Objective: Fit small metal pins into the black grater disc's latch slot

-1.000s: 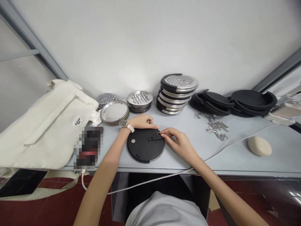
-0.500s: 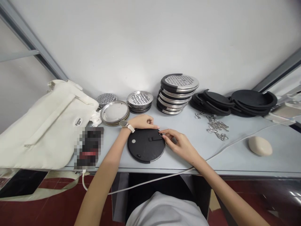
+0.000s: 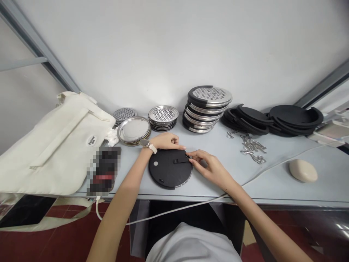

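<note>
A round black disc (image 3: 169, 173) lies flat on the table in front of me, with a thin metal edge at its lower right. It bears a short strap-like strip (image 3: 178, 161), a pale round spot and a small slot. My left hand (image 3: 167, 141) is closed against the disc's far rim, fingers curled and thumb stretched along the edge. At the upper right rim my right hand (image 3: 208, 167) pinches a small metal ring (image 3: 188, 156) between thumb and finger, mostly covered by the fingertips. Loose metal clips (image 3: 253, 147) lie in a heap to the right.
Behind stand a stack of perforated metal discs with black rims (image 3: 208, 109), grater discs (image 3: 163, 115), plain metal lids (image 3: 133, 130) and black holders (image 3: 294, 120). A white bag (image 3: 54, 149) and phone are left. A cable (image 3: 261, 171) runs past a beige object (image 3: 303, 170).
The view has shifted very slightly. Both hands keep their places at the disc, and the right fingers still pinch at its rim.
</note>
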Tool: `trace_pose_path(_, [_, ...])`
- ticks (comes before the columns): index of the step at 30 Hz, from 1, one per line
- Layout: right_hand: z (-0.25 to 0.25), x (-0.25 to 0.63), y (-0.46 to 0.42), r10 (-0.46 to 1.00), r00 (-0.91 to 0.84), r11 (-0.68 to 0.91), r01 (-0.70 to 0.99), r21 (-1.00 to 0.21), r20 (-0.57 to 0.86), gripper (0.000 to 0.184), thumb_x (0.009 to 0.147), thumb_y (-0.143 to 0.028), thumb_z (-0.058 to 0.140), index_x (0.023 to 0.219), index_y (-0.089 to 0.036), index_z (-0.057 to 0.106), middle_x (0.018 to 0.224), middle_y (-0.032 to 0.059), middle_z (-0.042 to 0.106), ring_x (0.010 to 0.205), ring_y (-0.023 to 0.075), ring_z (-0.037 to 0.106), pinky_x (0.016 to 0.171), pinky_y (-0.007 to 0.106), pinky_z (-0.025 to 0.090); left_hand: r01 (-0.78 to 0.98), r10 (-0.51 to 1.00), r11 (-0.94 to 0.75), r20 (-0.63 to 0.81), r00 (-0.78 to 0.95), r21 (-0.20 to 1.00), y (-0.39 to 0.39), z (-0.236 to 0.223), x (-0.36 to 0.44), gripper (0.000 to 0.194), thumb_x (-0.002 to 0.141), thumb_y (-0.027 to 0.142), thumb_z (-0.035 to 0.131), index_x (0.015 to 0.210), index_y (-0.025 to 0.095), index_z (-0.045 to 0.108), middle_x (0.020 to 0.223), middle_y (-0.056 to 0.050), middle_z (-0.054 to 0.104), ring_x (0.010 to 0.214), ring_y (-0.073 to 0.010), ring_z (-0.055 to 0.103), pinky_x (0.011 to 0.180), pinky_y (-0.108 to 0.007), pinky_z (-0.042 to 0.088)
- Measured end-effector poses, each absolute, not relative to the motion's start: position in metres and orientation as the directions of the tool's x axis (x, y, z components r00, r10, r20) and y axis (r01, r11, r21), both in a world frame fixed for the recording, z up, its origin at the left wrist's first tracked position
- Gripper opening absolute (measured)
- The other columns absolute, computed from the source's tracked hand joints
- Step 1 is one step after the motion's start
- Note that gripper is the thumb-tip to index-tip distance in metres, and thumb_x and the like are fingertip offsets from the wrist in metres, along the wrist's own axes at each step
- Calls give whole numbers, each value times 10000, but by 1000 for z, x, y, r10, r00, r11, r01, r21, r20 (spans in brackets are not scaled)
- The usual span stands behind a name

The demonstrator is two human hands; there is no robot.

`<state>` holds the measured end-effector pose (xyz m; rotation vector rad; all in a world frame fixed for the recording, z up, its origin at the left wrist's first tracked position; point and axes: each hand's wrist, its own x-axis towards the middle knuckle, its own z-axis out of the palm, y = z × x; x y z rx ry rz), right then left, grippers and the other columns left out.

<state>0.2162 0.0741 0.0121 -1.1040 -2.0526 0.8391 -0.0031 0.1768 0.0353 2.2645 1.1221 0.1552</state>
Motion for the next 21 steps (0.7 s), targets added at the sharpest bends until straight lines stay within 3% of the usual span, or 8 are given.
trace_pose_path(8, [13, 217, 74, 859, -446, 457, 448, -768, 251, 212, 950, -246, 490, 1085, -165, 633, 870, 63, 646, 757, 180, 601, 718, 296, 466, 690, 760, -457, -156, 631, 561, 177, 36, -3, 511, 743, 673, 585, 641, 179, 509, 589, 40, 477, 564, -101, 401, 542, -235, 252])
trace_pose_path(15, [13, 216, 74, 877, -431, 415, 451, -790, 215, 210, 948, -284, 494, 1057, -166, 629, 716, 13, 598, 625, 152, 529, 595, 267, 415, 686, 764, -449, -152, 627, 573, 175, 37, -3, 497, 743, 657, 595, 635, 180, 506, 584, 33, 473, 568, -108, 392, 551, -243, 250])
trace_pose_path(21, [8, 217, 75, 891, -424, 340, 383, -859, 163, 236, 946, -332, 505, 1071, -164, 615, 703, 0, 581, 627, 144, 525, 573, 253, 400, 692, 773, -430, -160, 614, 580, 173, 39, -2, 457, 738, 608, 620, 618, 185, 497, 568, 20, 465, 566, -118, 381, 550, -258, 241])
